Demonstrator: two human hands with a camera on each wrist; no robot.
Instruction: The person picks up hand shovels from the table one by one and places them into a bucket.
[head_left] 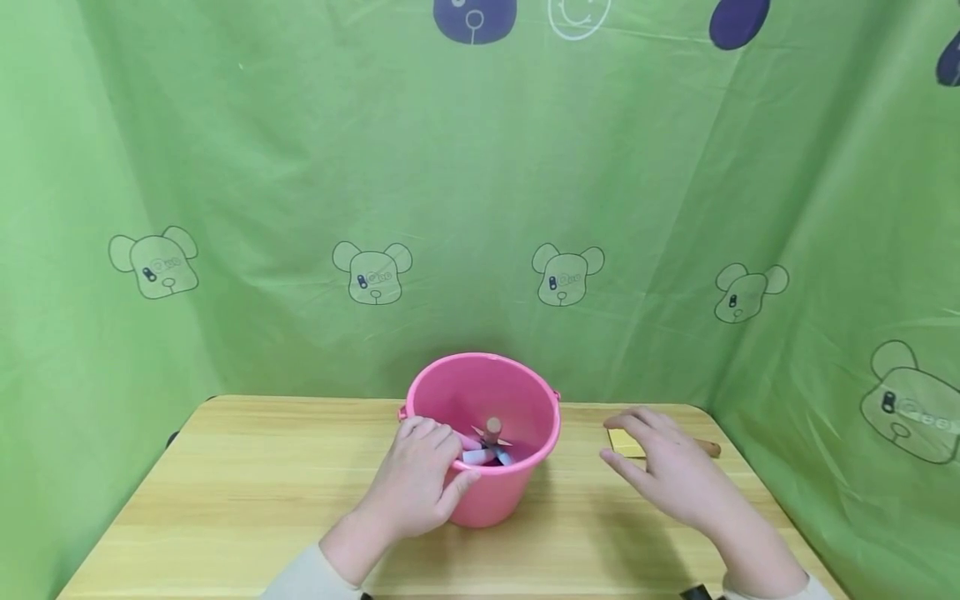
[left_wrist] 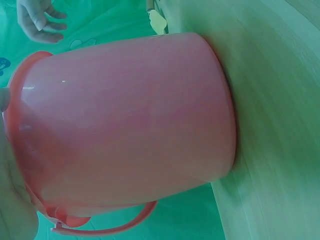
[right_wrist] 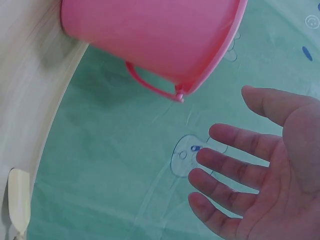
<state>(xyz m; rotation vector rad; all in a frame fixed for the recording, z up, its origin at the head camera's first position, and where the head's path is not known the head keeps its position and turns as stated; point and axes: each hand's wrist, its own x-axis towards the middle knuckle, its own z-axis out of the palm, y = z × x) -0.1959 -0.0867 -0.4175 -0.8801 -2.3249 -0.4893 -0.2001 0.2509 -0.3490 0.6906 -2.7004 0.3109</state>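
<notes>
My left hand (head_left: 422, 477) grips the near left rim of a pink bucket (head_left: 487, 497), fingers over the edge and thumb on the outside. The bucket stands upright on the table, and its side fills much of the left wrist view. Inside lie several items, among them a light-blue-and-white piece (head_left: 480, 456) and a round-ended brown handle (head_left: 492, 427); their kinds are unclear. To the right, my right hand (head_left: 670, 468) is above the table with fingers spread, holding nothing. Partly behind it lies a flat yellow-headed tool (head_left: 628, 444) with a brown handle (head_left: 708, 448).
The wooden table (head_left: 292, 475) carries the bucket near its back edge. A green curtain (head_left: 465, 183) printed with bear heads hangs behind and along both sides. The bucket's pink carrying handle (right_wrist: 150, 86) hangs down at the back.
</notes>
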